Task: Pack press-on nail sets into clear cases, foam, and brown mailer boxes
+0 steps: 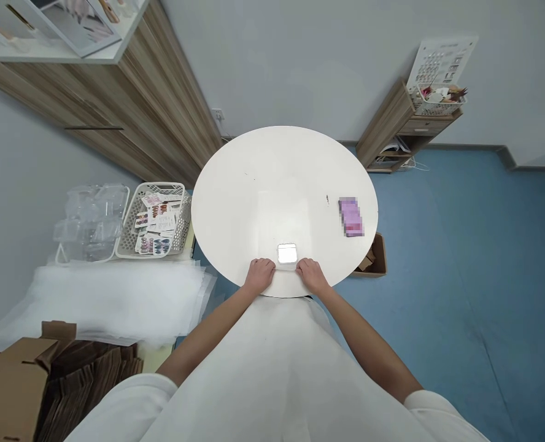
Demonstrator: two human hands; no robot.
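Close to the near edge of the round white table (235, 196), a small square case (287, 253) with a bright, shiny top lies flat. A thin translucent strip (285, 267), perhaps clear plastic, runs along the case's near side. My left hand (260, 274) rests on the table with curled fingers pinching the left end of this strip. At its right end, my right hand (312, 275) pinches it in the same way. The strip's exact kind is too small to tell, and the fingertips are partly hidden.
A blurred purple item (351, 217) lies on the table's right side, with a small dark piece (327, 199) beside it. Left stand a white basket (183, 236) of nail cards, clear plastic boxes (92, 212), white sheets (116, 301) and a cardboard box (12, 383).
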